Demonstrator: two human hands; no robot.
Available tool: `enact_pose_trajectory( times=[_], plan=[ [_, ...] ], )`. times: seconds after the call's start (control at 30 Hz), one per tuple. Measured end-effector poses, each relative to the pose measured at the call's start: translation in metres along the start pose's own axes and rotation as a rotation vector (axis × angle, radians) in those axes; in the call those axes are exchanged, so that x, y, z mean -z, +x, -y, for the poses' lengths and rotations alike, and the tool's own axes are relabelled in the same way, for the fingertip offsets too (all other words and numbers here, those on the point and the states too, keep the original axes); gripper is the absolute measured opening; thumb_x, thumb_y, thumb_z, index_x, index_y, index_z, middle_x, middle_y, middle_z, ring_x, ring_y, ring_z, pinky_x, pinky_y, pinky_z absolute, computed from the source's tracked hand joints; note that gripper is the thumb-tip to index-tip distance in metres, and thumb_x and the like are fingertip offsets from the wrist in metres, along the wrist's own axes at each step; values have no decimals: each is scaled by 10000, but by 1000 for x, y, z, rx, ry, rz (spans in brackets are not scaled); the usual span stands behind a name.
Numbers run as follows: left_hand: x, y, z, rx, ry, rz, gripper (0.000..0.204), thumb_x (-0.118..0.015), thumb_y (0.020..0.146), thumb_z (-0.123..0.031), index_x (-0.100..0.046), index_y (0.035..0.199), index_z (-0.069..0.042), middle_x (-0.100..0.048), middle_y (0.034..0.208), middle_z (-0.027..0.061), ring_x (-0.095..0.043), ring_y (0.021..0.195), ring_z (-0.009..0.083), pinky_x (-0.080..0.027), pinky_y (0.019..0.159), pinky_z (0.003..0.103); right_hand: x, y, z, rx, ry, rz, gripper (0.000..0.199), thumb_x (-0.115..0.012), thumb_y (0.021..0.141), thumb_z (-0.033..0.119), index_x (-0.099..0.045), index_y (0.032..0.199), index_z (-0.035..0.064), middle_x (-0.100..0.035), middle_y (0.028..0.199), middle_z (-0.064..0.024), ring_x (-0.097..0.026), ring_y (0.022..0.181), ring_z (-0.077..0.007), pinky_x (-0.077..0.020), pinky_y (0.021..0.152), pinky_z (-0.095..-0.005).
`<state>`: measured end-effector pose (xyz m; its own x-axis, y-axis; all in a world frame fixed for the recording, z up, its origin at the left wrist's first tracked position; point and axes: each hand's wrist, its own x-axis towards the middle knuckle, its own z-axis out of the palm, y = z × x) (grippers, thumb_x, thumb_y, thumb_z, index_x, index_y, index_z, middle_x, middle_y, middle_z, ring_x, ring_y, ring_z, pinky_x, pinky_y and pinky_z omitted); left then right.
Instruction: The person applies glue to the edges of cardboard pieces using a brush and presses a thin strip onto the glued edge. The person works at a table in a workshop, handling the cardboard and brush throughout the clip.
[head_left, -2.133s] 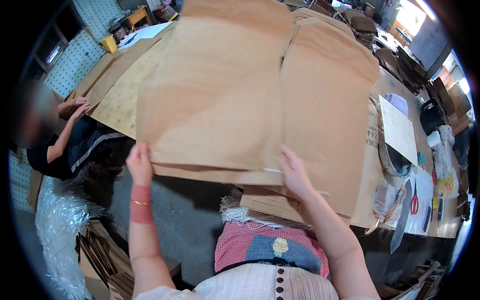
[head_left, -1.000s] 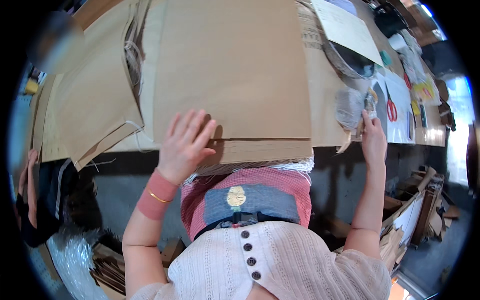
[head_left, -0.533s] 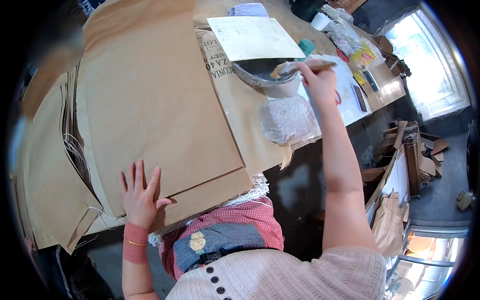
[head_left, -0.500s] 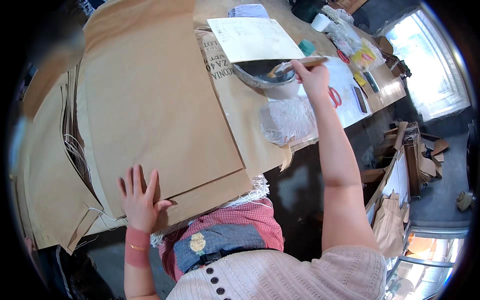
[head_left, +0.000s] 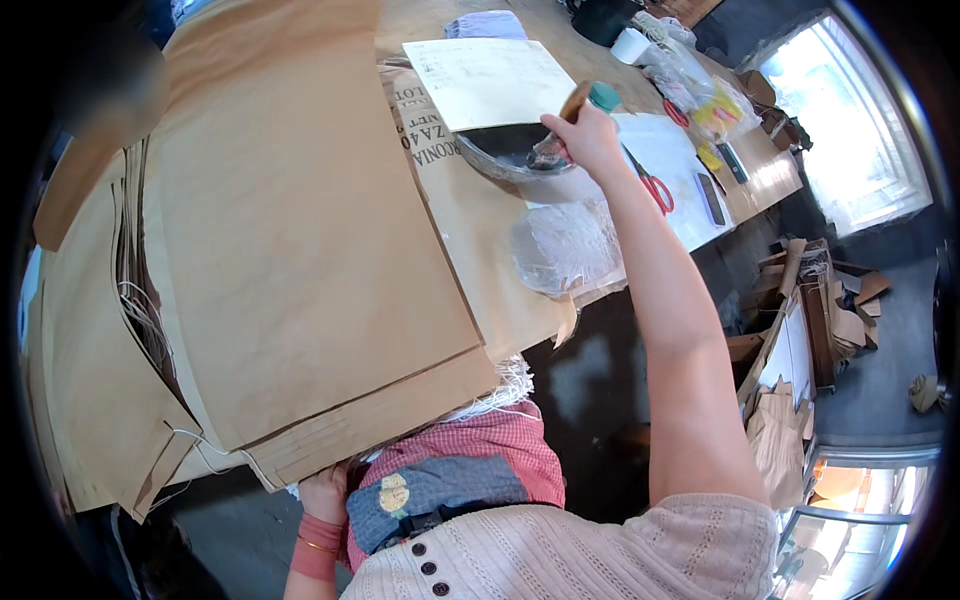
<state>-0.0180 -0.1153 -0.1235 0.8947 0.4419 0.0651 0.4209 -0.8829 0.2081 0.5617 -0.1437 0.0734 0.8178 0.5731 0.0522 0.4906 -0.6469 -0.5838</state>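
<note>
My right hand (head_left: 588, 138) is closed round a wooden-handled brush (head_left: 575, 100), its bristle end down in a dark bowl (head_left: 490, 168) with a pale rim. A pale written sheet (head_left: 490, 85) covers the far part of that bowl. On the table lies a stack of large brown paper bags (head_left: 300, 220), the lower ones showing as a strip along the near edge. My left hand (head_left: 325, 492) is at this near edge, close to my waist. Its fingers are hidden by the paper, so I cannot tell what they hold.
A clear plastic bag (head_left: 566, 245) lies near the bowl. Beyond it are red-handled scissors (head_left: 655, 190), a phone (head_left: 711, 198) and a green-lidded container (head_left: 603, 97). More brown paper bags (head_left: 85, 370) with white cords lie at the left. Cardboard scraps (head_left: 850, 300) are piled at the right.
My left hand has gone from lying spread on the top bag down to the near edge. The brush has tilted from nearly level to upright, its bristles lower in the bowl.
</note>
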Motion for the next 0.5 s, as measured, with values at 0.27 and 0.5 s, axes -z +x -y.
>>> enact_pose_trajectory(
  times=[0.27,0.5],
  plan=[
    [64,-6,-32,113,-232,-171,172,-623,673,-27,-645,843,-21,-601,855,108,-567,848,299,-469,703,404,18,-42,66,256,-100,-403,464,-563,824,412,-626,712,-34,-632,674,-214,-643,684,-331,-481,668,-428],
    [85,-1,-21,257,-804,-149,41,-607,782,-27,-575,767,-6,-592,769,105,-564,728,282,-454,661,361,-62,-244,99,410,688,134,209,-666,799,47,-669,1006,16,-645,792,-34,-558,638,-86,-425,533,-219]
  ],
)
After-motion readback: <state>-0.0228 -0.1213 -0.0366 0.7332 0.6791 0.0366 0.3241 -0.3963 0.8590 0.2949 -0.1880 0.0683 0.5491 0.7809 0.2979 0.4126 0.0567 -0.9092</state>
